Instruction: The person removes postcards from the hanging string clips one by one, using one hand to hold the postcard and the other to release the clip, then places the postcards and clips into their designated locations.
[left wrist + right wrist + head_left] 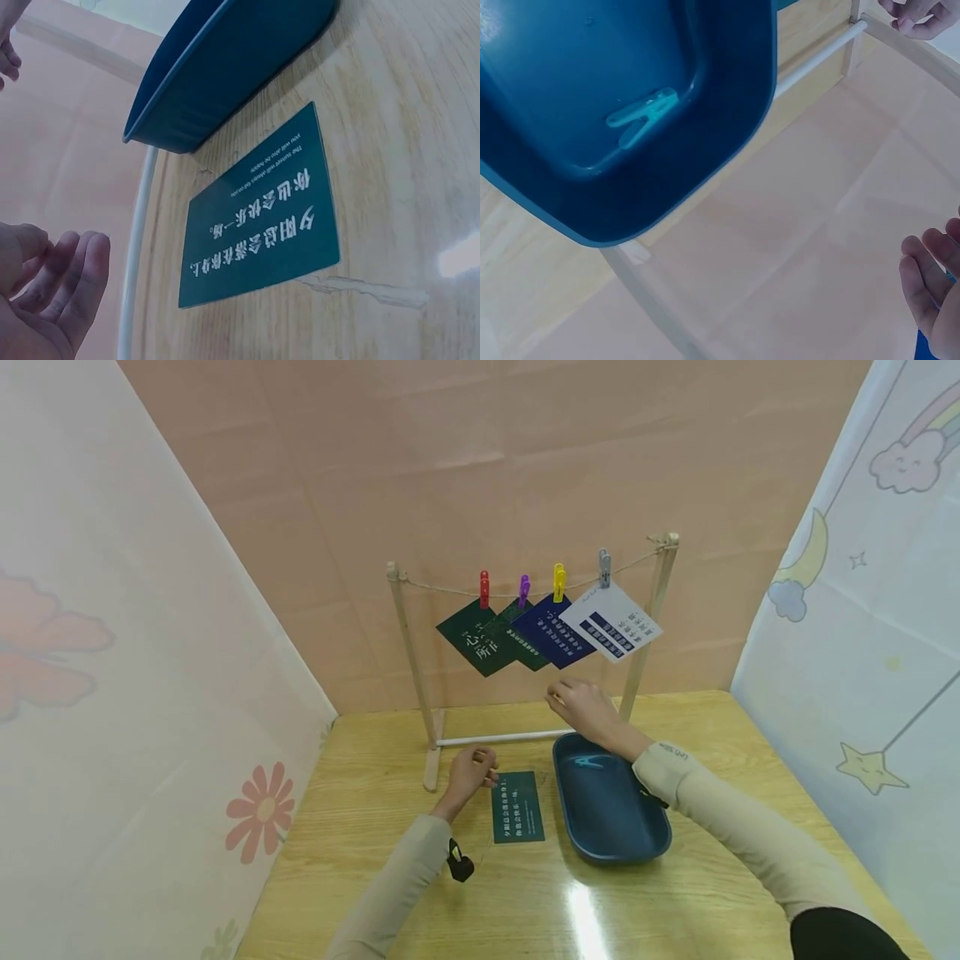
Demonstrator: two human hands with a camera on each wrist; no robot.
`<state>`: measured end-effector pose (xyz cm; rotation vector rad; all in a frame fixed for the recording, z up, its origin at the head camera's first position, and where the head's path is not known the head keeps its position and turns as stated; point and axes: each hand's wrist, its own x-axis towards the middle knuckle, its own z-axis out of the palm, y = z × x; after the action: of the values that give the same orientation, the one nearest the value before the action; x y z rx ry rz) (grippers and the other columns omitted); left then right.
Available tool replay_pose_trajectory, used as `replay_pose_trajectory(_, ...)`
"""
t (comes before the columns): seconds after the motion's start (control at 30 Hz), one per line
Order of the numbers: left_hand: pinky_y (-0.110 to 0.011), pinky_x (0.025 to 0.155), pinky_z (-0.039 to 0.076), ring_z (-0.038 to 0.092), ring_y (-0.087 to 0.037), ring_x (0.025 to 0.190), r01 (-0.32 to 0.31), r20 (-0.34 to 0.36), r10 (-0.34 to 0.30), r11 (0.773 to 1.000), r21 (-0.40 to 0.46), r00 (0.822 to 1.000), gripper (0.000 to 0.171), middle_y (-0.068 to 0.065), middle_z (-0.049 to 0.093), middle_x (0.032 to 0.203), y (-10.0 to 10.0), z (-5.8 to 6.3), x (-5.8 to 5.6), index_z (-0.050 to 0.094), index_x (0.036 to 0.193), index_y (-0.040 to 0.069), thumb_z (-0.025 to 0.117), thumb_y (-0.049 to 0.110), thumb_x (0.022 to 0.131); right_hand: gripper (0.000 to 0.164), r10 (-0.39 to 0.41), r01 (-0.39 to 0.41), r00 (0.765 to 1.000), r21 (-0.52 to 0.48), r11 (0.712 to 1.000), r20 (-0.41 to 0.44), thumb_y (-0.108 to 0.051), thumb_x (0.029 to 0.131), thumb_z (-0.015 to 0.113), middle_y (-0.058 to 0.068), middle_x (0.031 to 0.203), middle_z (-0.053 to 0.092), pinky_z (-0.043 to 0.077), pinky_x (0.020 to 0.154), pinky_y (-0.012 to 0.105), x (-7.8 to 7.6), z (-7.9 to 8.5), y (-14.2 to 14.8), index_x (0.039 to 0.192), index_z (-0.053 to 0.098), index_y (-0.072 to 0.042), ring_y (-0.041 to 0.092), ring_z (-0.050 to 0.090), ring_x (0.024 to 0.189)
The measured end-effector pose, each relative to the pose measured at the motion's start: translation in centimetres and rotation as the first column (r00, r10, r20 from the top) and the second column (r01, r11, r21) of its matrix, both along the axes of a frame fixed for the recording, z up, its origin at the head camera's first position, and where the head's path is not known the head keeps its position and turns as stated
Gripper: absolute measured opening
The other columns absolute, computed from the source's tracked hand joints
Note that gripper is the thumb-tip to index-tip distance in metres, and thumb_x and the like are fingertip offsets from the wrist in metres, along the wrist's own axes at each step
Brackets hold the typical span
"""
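In the head view my left hand hovers by the top left corner of a dark green card with white writing, its fingers loosely bent around nothing. That card lies flat on the table. My right hand is raised above the far end of a blue basin, just below the hanging cards, and holds nothing. One teal clothespin lies in the basin. Above, a red clothespin, a purple one, a yellow one and a grey one hold cards on a string.
A wooden frame with a left post and a right post carries the string. A white bar joins the posts low down. Printed cloth walls stand left and right, with a plain backdrop behind.
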<state>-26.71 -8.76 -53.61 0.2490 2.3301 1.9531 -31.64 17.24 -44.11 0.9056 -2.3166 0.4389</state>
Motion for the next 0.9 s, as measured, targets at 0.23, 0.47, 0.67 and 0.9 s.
replay_pose_trajectory(0.23,-0.059,0.075,0.058,0.069,-0.043,0.080,-0.012,-0.027,0.013,0.999,0.035,1.000,0.024,-0.029,0.064,0.096,0.3,0.6,-0.4,0.056,0.115,-0.011,0.055,0.009,0.103,0.004,0.035,-0.035,0.999,-0.004,0.999,-0.009,-0.008,0.093,0.069,0.007,0.083,0.066,0.053,0.051,0.035,-0.3,0.9,-0.3,0.094,0.069,-0.003,0.019,0.060,0.062)
replay_pose_trajectory(0.47,-0.061,0.076,0.057,0.063,-0.057,0.088,-0.010,-0.034,0.012,0.997,0.075,0.999,0.028,-0.038,0.059,0.102,0.3,1.1,-1.0,0.052,0.120,-0.014,0.053,0.008,0.104,0.007,0.040,-0.040,0.999,0.007,0.999,-0.034,-0.009,0.094,0.069,0.008,0.086,0.065,0.050,0.044,0.032,-0.4,1.9,-0.8,0.095,0.069,-0.003,0.019,0.059,0.059)
replay_pose_trajectory(0.67,-0.064,0.078,0.055,0.063,-0.057,0.088,-0.007,-0.045,0.011,0.997,0.079,0.999,0.024,-0.043,0.057,0.104,0.5,4.2,-0.1,0.053,0.118,-0.015,0.051,0.003,0.103,0.008,0.052,-0.052,0.998,-0.008,0.999,-0.048,-0.007,0.092,0.070,0.010,0.088,0.067,0.049,0.043,0.031,-0.8,2.8,-1.1,0.096,0.071,-0.001,0.020,0.061,0.061)
replay_pose_trajectory(0.9,-0.049,0.068,0.062,0.067,-0.050,0.083,-0.094,-0.066,0.099,0.993,0.076,0.993,0.023,-0.022,0.066,0.091,0.8,2.6,-1.7,0.058,0.117,-0.009,0.055,0.008,0.103,0.009,0.069,-0.070,0.993,-0.003,0.998,-0.091,-0.008,0.092,0.071,0.009,0.079,0.064,0.047,0.044,0.031,-1.1,3.6,-1.2,0.093,0.071,0.001,0.018,0.055,0.057)
